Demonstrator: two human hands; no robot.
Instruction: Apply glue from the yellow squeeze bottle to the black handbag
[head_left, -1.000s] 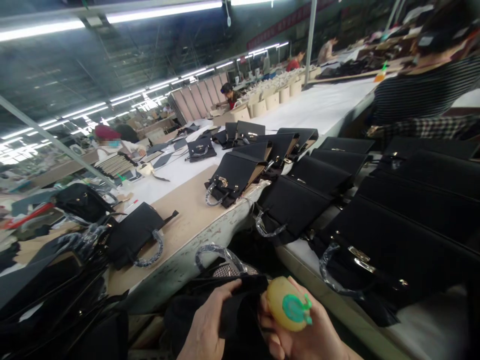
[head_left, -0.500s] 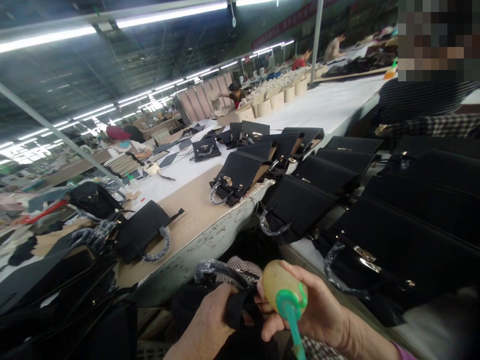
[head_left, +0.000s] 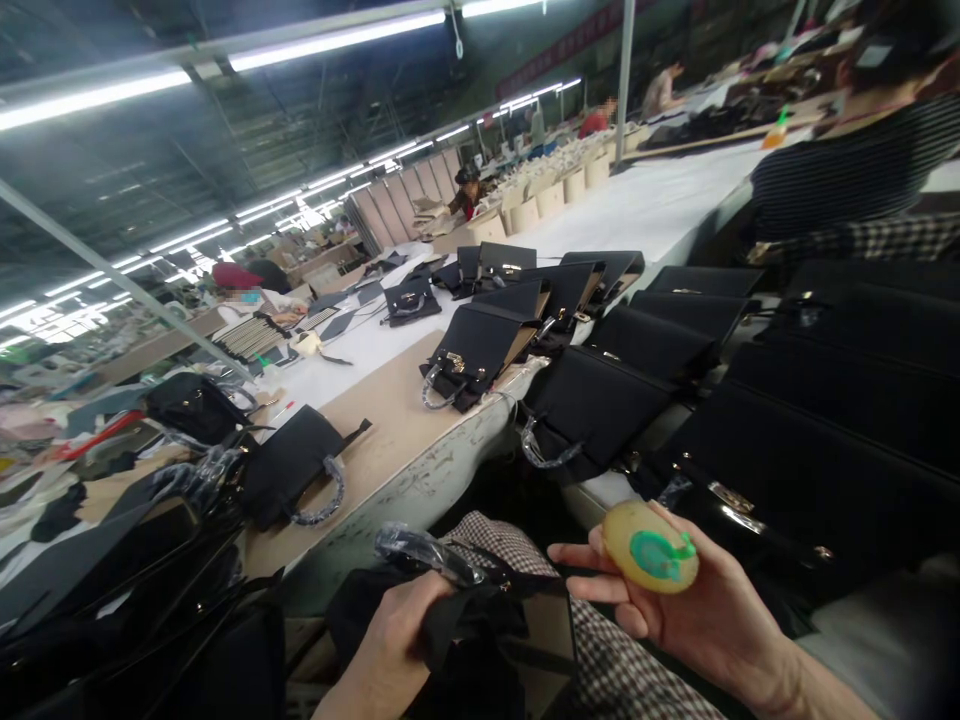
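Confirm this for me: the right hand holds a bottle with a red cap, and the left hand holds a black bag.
Not quite: the head view shows the cap is green. The right hand holds the bottle, the left hand a black bag.

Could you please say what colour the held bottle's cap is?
The cap on the bottle is green, seen best in the head view.

Your right hand (head_left: pixel 697 600) has carried the yellow bottle (head_left: pixel 649 547) right, away from the black bag (head_left: pixel 476 655), its fingers (head_left: pixel 600 588) now extended; the green nozzle (head_left: pixel 675 560) has swung from pointing near; a tan panel (head_left: pixel 549 625), seemingly the bag's, now shows.
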